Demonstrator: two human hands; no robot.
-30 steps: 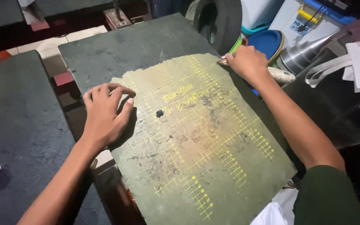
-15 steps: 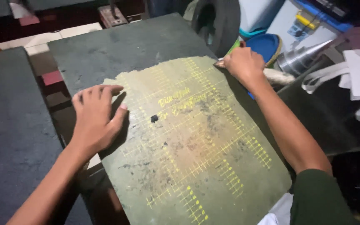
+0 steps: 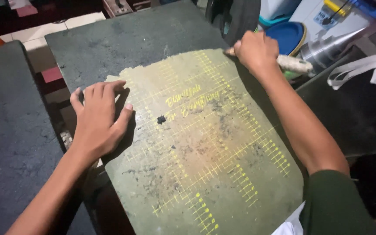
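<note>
We see the left hand point(image 3: 99, 119) lying flat, palm down and fingers spread, on the near-left edge of a worn green cutting mat point(image 3: 205, 161) marked with a yellow grid; it grips nothing, only presses on the mat. The right hand point(image 3: 254, 51) is clenched around a pale, rough-handled tool point(image 3: 293, 64) at the mat's far-right corner, the handle sticking out to the right of the fist and a short tip showing on its left. What kind of tool it is we cannot tell. The mat lies between the two hands, spread over a dark grey table point(image 3: 122, 39). A small black spot point(image 3: 161, 119) sits on the mat just right of the left hand. Beyond the right hand stand a black wheel point(image 3: 236, 17), a blue lid point(image 3: 289, 37) and a shiny metal cone point(image 3: 331, 48), with white cloth straps point(image 3: 353, 72) further right.
</note>
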